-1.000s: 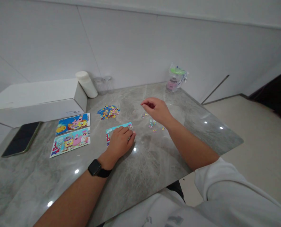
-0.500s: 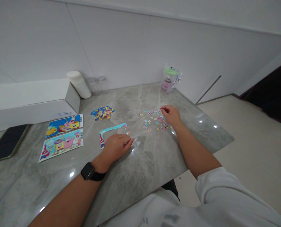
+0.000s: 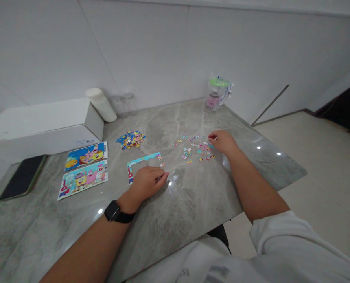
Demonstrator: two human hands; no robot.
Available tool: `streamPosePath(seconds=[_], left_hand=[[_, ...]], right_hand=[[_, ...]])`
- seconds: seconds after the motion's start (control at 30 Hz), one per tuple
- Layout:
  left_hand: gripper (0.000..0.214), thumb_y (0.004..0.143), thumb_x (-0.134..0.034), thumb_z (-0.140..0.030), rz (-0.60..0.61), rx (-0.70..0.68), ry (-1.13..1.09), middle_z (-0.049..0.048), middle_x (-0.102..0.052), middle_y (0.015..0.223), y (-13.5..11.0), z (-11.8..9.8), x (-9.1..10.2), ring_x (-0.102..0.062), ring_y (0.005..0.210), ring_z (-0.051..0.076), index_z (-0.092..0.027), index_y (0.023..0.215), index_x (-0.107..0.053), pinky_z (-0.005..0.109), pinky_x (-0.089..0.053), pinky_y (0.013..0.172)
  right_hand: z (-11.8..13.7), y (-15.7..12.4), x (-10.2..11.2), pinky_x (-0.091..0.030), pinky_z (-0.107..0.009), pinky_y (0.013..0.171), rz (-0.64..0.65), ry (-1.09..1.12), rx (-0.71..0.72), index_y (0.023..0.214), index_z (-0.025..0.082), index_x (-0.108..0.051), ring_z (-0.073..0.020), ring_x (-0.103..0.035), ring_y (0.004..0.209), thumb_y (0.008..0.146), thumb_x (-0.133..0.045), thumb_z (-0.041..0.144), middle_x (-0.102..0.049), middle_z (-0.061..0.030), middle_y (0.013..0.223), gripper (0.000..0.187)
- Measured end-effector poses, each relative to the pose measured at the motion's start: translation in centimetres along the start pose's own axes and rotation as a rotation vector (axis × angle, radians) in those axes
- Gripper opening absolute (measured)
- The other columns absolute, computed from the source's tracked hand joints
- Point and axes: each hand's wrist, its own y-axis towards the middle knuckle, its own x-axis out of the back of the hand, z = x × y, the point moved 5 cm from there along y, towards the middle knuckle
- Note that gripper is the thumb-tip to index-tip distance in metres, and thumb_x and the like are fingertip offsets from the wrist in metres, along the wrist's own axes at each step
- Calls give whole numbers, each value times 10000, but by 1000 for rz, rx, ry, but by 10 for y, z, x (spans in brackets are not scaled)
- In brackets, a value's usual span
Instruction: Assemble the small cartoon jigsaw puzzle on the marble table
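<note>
Jigsaw border (image 3: 144, 158), turquoise on top, red at left, lies on the grey table (image 3: 177, 216). I count one border, one heap of pieces (image 3: 130, 140), one loose scatter (image 3: 206, 147), two picture cards (image 3: 85, 179). Now the left hand (image 3: 148, 182), loosely curled, blocks my view of the border's lower part; the right hand (image 3: 224, 142) is at the scatter's edge, fingertips nearly together. Either gripping a piece? Can't tell. Leftward: phone (image 3: 23, 177), box (image 3: 39, 137), bottle (image 3: 102, 108), two glasses (image 3: 129, 105).

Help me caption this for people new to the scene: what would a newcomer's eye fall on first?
Probably the colourful pile of puzzle pieces toward the wall, vivid against the grey tabletop, and the looser scatter by the right hand. Next might come the two cartoon cards in front of the white box, then the partial puzzle border at the left hand.
</note>
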Motion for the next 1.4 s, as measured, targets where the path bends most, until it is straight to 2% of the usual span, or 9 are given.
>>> streamPosePath(seconds=[0.13,0.4,0.67,0.77,0.9,1.03,1.1,1.2,1.4], left_hand=[[476,1057,-491,-379,-17,10,9,14,-564,589,-1,1,0,-527,590,156,-205,618,-557,305,-331,634],[468,1064,-478,-363,-100,81,-27,15,-602,612,-3,3,8,-542,600,148,-200,634,-565,300,-358,649],[506,1061,-457,-391,-179,167,-72,7,-524,569,-1,4,17,-488,574,151,-205,592,-501,313,-340,623],[447,1060,-457,-400,-228,213,-146,23,-609,656,-2,7,21,-569,660,169,-207,683,-598,310,-399,677],[353,1080,-420,-393,-375,376,-298,23,-669,784,-8,21,28,-618,755,182,-213,939,-688,308,-436,719],[350,1094,-400,-449,-611,519,-476,-3,-570,750,-14,41,37,-542,706,163,-219,949,-621,294,-417,675],[371,1094,-395,-486,-717,562,-565,-10,-515,728,-15,50,40,-511,692,158,-222,922,-590,288,-420,670],[401,1090,-390,-538,-805,603,-675,-12,-494,718,-16,62,42,-500,684,154,-224,921,-574,281,-433,667],[389,1079,-425,-550,-874,651,-818,-19,-486,693,-15,84,42,-476,636,145,-226,936,-586,268,-411,601]], right_hand=[[1,-1,-8,-493,-336,846,50,-77,-14,1012,190,-835,-247,-684,948,895,-682,241,-782,-134,1031,199],[5,-2,-15,-480,-315,777,84,-116,-20,947,203,-838,-229,-690,884,847,-705,209,-786,-113,963,167],[6,-2,-17,-473,-312,763,92,-100,25,897,200,-796,-226,-676,885,801,-711,148,-772,-106,960,138],[8,-3,-17,-466,-310,751,93,-100,23,906,204,-776,-216,-672,857,804,-702,152,-771,-89,949,137],[6,-1,-14,-473,-316,762,81,-51,-9,976,209,-769,-208,-673,830,833,-654,146,-779,-74,947,194],[8,0,-9,-491,-333,811,-30,64,-6,1090,203,-769,-202,-667,826,864,-613,177,-776,-80,999,275],[15,-1,-9,-500,-336,816,-69,161,8,1076,201,-771,-193,-657,803,867,-602,211,-769,-75,994,268],[36,-6,-15,-511,-329,758,-62,396,18,1048,200,-760,-189,-643,765,863,-605,301,-752,-62,934,262],[112,-18,-24,-508,-324,730,28,796,99,943,226,-701,-189,-624,774,769,-692,472,-699,-31,852,301]])
